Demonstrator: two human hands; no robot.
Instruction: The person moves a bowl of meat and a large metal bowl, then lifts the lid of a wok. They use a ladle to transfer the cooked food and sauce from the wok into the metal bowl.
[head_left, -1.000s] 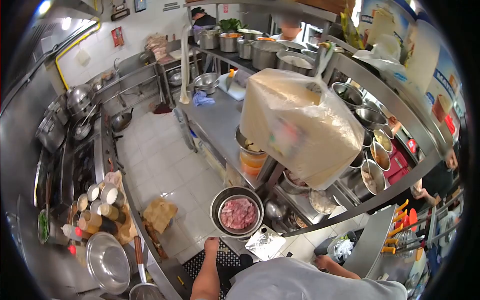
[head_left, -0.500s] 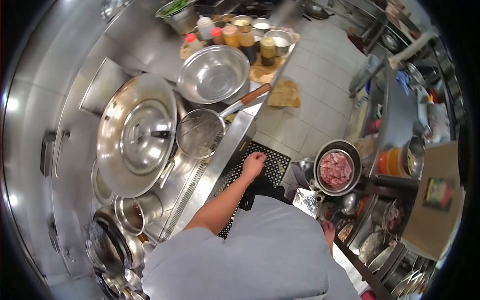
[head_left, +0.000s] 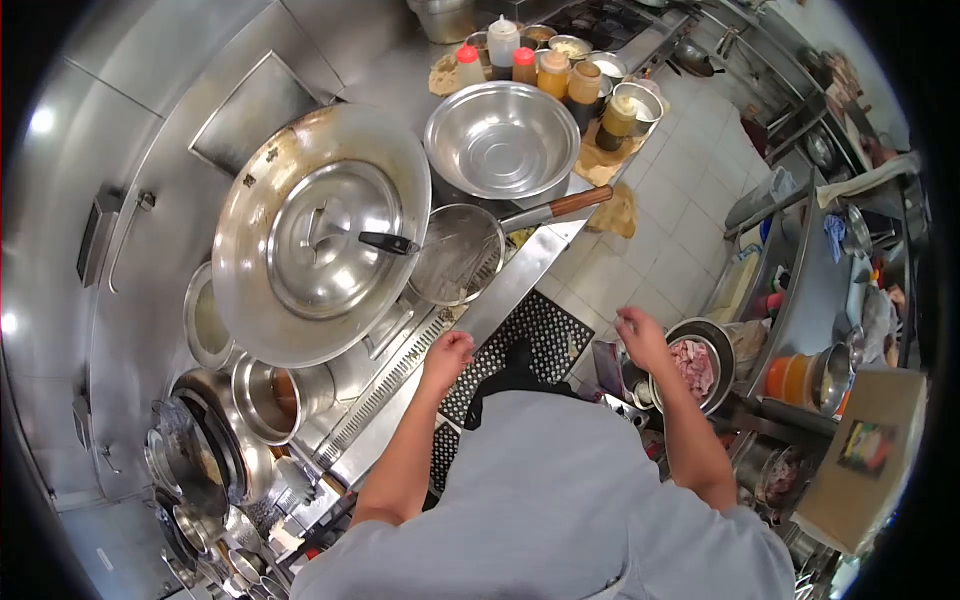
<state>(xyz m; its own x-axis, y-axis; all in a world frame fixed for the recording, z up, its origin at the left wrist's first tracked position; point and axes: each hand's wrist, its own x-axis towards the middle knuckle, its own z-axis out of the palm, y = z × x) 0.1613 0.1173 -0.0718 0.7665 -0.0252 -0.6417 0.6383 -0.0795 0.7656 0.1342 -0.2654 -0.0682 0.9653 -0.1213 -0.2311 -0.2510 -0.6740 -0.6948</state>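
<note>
I have both hands before my body, at waist height as it seems, and I do not see any thing held in them. My left hand (head_left: 449, 358) is near the edge of the steel counter (head_left: 524, 272), its fingers curled in loosely; how much it is closed, I cannot tell. My right hand (head_left: 641, 332) is partly open, the fingers a little bent, and it appears just beside the metal bowl (head_left: 724, 350), but I cannot tell if they touch. The raw meat (head_left: 692, 368) lies in this bowl, to the right of me, partly hidden by my right forearm. I judge that the cutting is done, because it lies in pieces, and that the cooking is not done, because the colour is pink. On the left side, the strainer (head_left: 455, 262) rests with its wooden handle pointing to the right, and the wide basin (head_left: 500, 135) is at its far side. Neither is in my hands, and no meat shows in them. Farther away stand the sauce bottles (head_left: 552, 75). Near and left is a deep pot (head_left: 268, 400), and what it contains I cannot say surely.
</note>
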